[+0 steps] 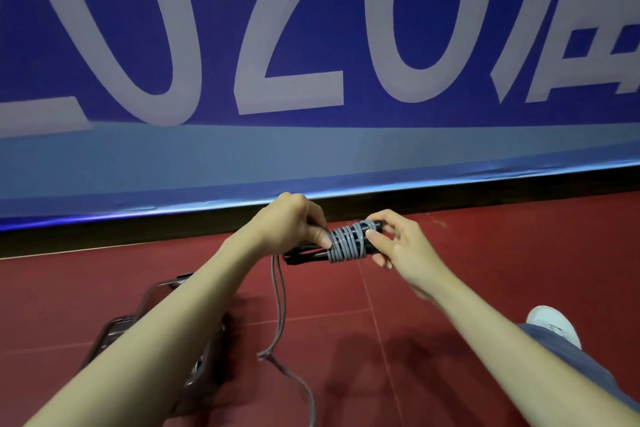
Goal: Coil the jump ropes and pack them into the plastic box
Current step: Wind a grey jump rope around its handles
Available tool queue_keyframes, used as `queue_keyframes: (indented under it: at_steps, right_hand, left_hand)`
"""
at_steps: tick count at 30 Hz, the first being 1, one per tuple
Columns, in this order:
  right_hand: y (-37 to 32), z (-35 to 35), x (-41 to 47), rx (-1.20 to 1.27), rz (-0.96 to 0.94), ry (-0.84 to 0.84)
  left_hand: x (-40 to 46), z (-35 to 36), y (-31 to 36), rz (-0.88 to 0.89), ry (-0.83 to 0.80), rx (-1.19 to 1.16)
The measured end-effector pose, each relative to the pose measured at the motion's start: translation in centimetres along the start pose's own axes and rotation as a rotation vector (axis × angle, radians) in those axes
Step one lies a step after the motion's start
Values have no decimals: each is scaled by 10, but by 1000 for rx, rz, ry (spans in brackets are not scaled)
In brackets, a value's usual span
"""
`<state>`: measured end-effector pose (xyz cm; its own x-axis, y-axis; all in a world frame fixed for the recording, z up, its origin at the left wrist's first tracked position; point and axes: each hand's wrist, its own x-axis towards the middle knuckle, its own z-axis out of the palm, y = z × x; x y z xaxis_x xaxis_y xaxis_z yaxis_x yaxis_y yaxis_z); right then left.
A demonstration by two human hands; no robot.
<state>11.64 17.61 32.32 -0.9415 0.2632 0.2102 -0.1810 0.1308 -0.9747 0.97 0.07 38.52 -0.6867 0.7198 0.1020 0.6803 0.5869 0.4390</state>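
A grey jump rope (346,243) is wound in several turns around its black handles (365,227), held at chest height over the red floor. My left hand (294,222) grips the left end of the bundle, thumb pressed on the coils. My right hand (394,243) pinches the right end of the handles with thumb and fingers. A loose length of grey rope (278,315) hangs from the bundle and trails down onto the floor. The clear plastic box (138,308) sits on the floor at the lower left, mostly hidden behind my left forearm.
A blue banner (311,45) with large pale characters covers the wall ahead, with a dark baseboard (138,236) below it. The floor is red tile (415,288). My leg in blue trousers and a white shoe (550,322) show at the lower right.
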Motion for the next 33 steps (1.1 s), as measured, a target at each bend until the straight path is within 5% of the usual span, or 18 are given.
queue_keyframes:
  at_steps: [22,25,29,33]
  right_hand:
    - [-6,-11,-1,410,-33,-95]
    - [-5,-5,-1,549,21,-58]
    - [-5,-2,1,609,57,103]
    - [-2,2,0,607,61,209]
  left_hand:
    - [-12,16,0,-272,-152,-1312]
    - [-10,29,8,-316,-59,-1502]
    - [2,38,19,-331,36,-1471]
    - [9,48,31,-316,246,-1161]
